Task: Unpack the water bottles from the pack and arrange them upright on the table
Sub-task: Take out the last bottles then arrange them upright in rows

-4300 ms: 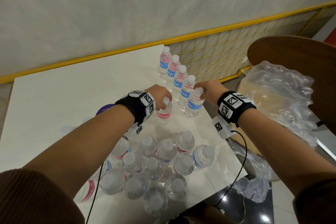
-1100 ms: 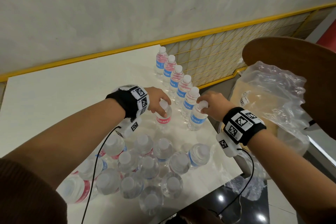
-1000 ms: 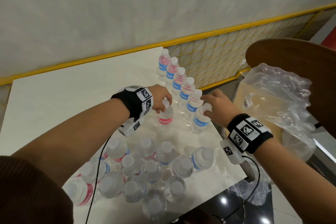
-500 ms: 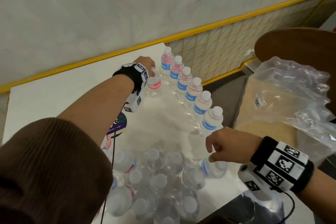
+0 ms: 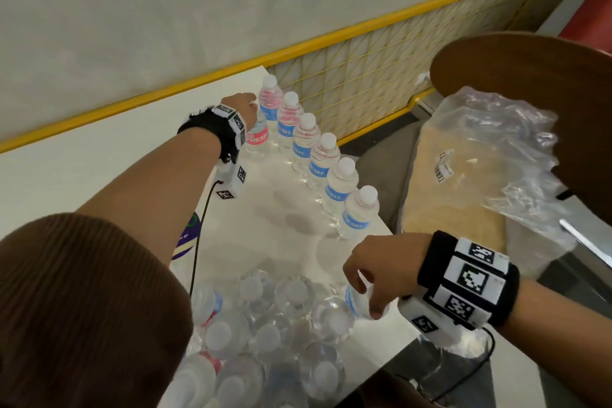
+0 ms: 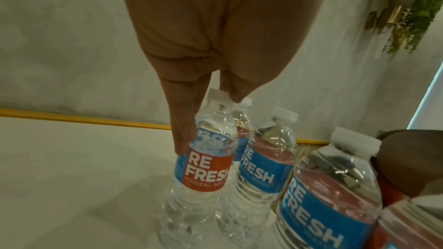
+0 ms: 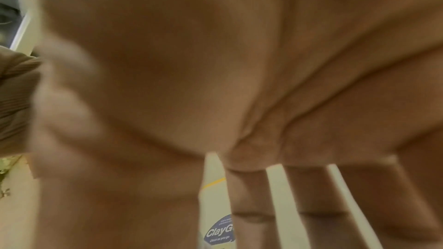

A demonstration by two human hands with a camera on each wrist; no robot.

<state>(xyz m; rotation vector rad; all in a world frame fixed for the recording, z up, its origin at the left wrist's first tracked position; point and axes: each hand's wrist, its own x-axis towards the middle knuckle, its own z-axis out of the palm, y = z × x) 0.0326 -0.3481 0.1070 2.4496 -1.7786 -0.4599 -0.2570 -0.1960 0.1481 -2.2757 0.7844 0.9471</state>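
Note:
Several blue-labelled water bottles (image 5: 323,162) stand upright in a row along the table's (image 5: 99,159) right edge. At the row's far end my left hand (image 5: 253,109) pinches the cap and neck of a red-labelled bottle (image 5: 257,139), which stands on the table just left of the first bottle. The left wrist view shows my left hand (image 6: 208,124) on that red-labelled bottle (image 6: 203,168). Near the front edge my right hand (image 5: 362,295) curls round a blue-labelled bottle (image 5: 352,303) at the right of a packed cluster of bottles (image 5: 265,334). The right wrist view is blurred palm with spread fingers (image 7: 254,205).
Crumpled clear plastic wrap (image 5: 496,159) with a cardboard sheet lies on a brown chair (image 5: 530,83) right of the table. A yellow mesh rail (image 5: 364,76) runs behind. A purple sticker (image 5: 188,232) is on the table under my left forearm. Bare tabletop lies left of the row.
My left hand carried the red-labelled bottle from mid-table to the far end of the row. My right hand left the row's nearest bottle and dropped onto a bottle in the cluster.

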